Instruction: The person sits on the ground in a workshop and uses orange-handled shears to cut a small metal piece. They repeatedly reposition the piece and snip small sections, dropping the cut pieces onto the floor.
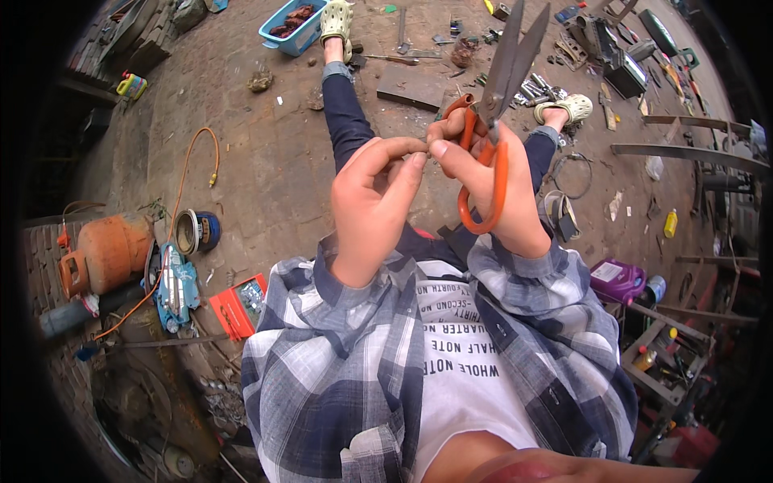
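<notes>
Large metal shears with orange handles stand upright in my right hand, their two dark blades slightly apart and pointing away from me. My right thumb and forefinger also meet the fingertips of my left hand, just left of the handles. My left hand is closed in a pinch; whatever small thing lies between the fingertips is too small to make out. Both hands are raised above my outstretched legs, sleeved in a checked shirt.
Around me on the brick ground lie an orange gas cylinder, a red case, a blue tub, a metal block, scattered tools, a black battery, a purple jug and metal frames.
</notes>
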The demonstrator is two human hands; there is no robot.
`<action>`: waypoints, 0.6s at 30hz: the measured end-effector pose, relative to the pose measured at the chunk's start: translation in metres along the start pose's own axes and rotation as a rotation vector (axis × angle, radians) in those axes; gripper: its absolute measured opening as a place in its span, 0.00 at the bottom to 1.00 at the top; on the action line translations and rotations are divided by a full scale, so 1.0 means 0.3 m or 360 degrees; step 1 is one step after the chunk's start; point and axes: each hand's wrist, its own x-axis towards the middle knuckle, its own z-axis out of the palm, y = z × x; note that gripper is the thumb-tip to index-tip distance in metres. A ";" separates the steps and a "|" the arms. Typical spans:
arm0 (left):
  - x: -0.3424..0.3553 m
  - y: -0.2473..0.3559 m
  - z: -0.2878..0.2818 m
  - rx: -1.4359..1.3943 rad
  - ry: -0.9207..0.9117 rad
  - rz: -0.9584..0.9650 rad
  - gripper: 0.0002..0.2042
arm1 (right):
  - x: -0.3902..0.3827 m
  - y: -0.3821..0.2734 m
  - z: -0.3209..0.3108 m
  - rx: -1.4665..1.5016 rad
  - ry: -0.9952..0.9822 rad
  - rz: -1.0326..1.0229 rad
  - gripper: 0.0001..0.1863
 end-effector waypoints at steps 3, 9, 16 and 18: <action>-0.006 0.002 -0.015 0.0089 -0.0126 -0.0031 0.04 | 0.003 -0.012 -0.007 0.0123 -0.0015 0.0150 0.12; -0.005 -0.006 -0.007 0.0060 -0.0157 -0.0027 0.03 | 0.003 0.009 -0.003 0.0344 -0.0026 0.0199 0.11; 0.000 -0.002 -0.003 0.0001 -0.0136 0.0058 0.02 | 0.004 0.028 -0.004 0.0368 -0.0110 0.0317 0.13; 0.002 -0.018 -0.009 0.0015 -0.0087 0.0116 0.02 | 0.004 0.044 0.005 0.0202 -0.0113 0.0115 0.15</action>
